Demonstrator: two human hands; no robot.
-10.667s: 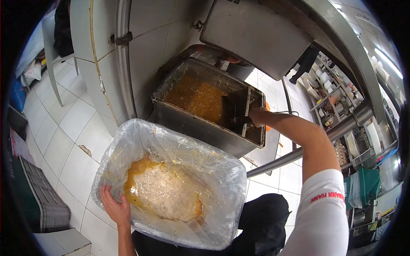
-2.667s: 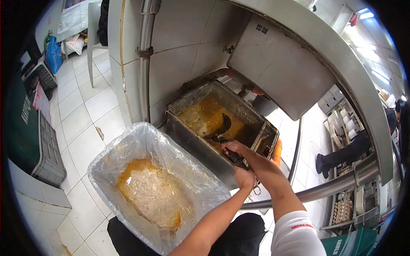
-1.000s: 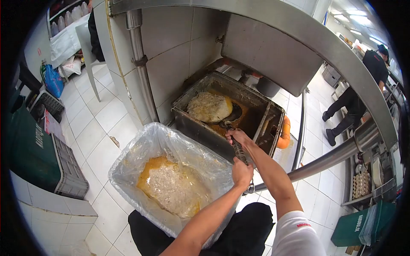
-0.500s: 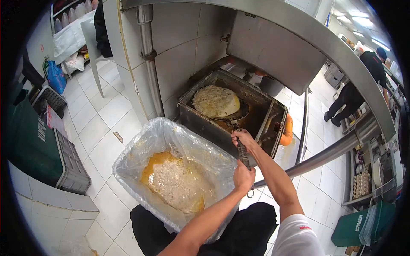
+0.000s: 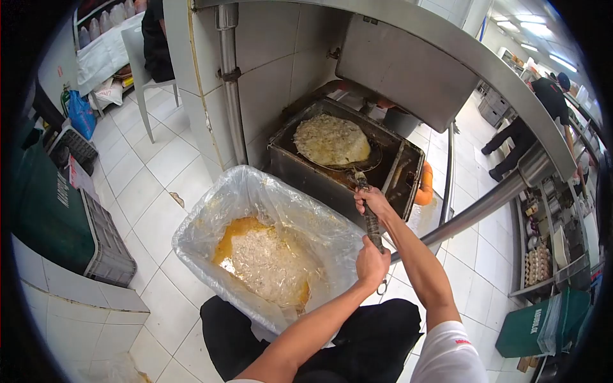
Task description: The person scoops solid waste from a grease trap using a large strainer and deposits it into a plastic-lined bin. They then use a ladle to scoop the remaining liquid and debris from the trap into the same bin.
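Observation:
Both my hands are closed around the tape-wrapped handle of a long skimmer (image 5: 370, 220). My right hand (image 5: 372, 203) grips it higher up, close to the head, and my left hand (image 5: 372, 262) holds the lower end, by a metal ring. On the skimmer's round head rests a thick, pale, lumpy mass of grease (image 5: 332, 139), covering most of it. The head is over the open metal grease trap (image 5: 300, 167), which has dark liquid inside. Beside it stands a bin lined with clear plastic (image 5: 204, 204), holding similar pale sludge (image 5: 271, 258) and orange-brown liquid.
A metal lid (image 5: 405, 67) leans up behind the trap. A steel rail (image 5: 472, 214) and a vertical pipe (image 5: 231, 83) flank the work area. An orange pipe (image 5: 424, 185) lies at right. Green crates (image 5: 54, 204) stand left. Another person (image 5: 533, 121) stands far right.
My hands and the skimmer have shifted slightly right. The grease mass has moved right over the trap and covers more of the skimmer's head. The view has also shifted a little.

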